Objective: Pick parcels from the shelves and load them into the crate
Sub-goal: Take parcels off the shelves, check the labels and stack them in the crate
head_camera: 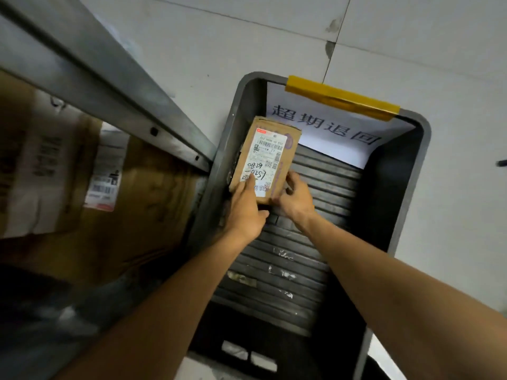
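A small brown cardboard parcel [270, 149] with a white shipping label sits inside the dark grey plastic crate [400, 187], against its left wall near the far end. My left hand [247, 212] holds the parcel's near left corner, thumb on the label. My right hand [296, 198] grips the near right corner with curled fingers. The crate's ribbed floor [290, 259] is otherwise bare.
A white paper sign [329, 127] with printed characters hangs inside the crate's far end, fixed with yellow tape [343, 98]. A grey metal shelf rail [109, 86] runs diagonally on the left, with large cardboard boxes [109, 193] under it. Pale tiled floor [452, 64] surrounds the crate.
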`<action>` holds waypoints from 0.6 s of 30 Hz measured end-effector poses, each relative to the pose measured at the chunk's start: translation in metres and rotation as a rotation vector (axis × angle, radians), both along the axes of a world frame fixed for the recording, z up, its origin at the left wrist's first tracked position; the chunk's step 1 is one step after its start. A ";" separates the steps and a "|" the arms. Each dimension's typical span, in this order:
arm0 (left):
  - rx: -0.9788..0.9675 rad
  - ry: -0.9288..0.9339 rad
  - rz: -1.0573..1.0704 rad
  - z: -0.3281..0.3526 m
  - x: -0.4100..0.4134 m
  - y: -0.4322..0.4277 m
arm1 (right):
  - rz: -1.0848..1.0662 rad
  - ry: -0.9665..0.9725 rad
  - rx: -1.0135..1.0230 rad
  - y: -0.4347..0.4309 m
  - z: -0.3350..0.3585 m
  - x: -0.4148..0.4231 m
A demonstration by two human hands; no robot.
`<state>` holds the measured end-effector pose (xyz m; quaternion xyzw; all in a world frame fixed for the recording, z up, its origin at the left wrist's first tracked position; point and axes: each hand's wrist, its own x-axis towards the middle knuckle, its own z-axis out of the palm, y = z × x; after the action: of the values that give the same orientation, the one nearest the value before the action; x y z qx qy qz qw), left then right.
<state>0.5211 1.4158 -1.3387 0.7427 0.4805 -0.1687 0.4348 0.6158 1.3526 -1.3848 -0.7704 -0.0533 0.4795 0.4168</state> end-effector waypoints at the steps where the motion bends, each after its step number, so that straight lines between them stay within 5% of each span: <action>1: 0.010 0.031 -0.028 0.012 -0.001 0.003 | 0.105 -0.012 -0.058 -0.003 0.014 0.006; 9: 0.106 0.173 -0.263 0.199 0.027 0.014 | 0.729 -0.285 -0.347 -0.035 0.230 0.062; 18: 0.302 0.040 -0.416 0.507 0.065 -0.031 | 1.022 -0.603 -0.437 -0.089 0.564 0.084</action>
<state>0.5864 1.3847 -0.8322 0.8786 0.3456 -0.1954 0.2654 0.6999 1.2636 -0.8206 -0.8163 -0.4305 0.3795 -0.0652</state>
